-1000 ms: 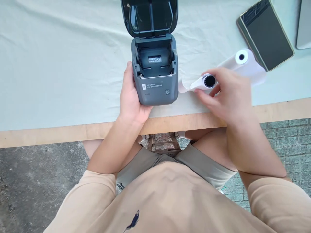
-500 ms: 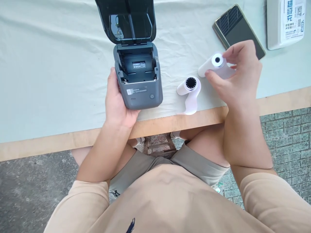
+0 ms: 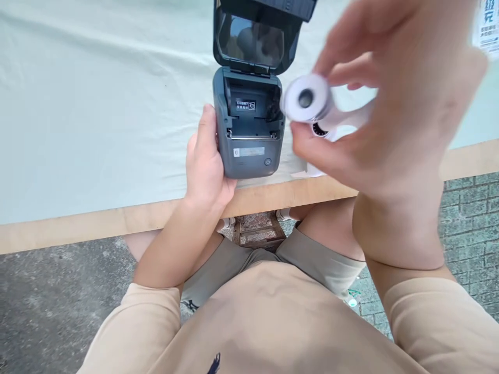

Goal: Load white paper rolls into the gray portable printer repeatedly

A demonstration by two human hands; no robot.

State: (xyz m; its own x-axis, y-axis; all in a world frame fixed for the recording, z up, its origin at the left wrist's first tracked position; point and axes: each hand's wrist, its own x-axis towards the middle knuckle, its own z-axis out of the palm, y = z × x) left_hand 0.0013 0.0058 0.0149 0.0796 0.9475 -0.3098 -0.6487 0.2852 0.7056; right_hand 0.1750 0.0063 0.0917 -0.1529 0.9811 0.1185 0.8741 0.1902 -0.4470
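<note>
My left hand grips a dark grey label printer by its left side and bottom edge. The printer's lid stands flipped up, and its paper bay shows nothing but an inner label. Up close to the camera, my right hand pinches a white paper roll between thumb and fingers, its core end facing me. The roll is just right of the bay, with a loose strip trailing into the palm. Partly hidden behind it, a second paper roll with a black core rests on the table.
A pale cloth covers the table, and its wooden front edge runs above my lap. At the top right, a white box with printed text is partly hidden by my right hand.
My right hand has lifted the paper roll off the table and carried it left, toward the printer. My left hand has shifted the printer a little to the right.
</note>
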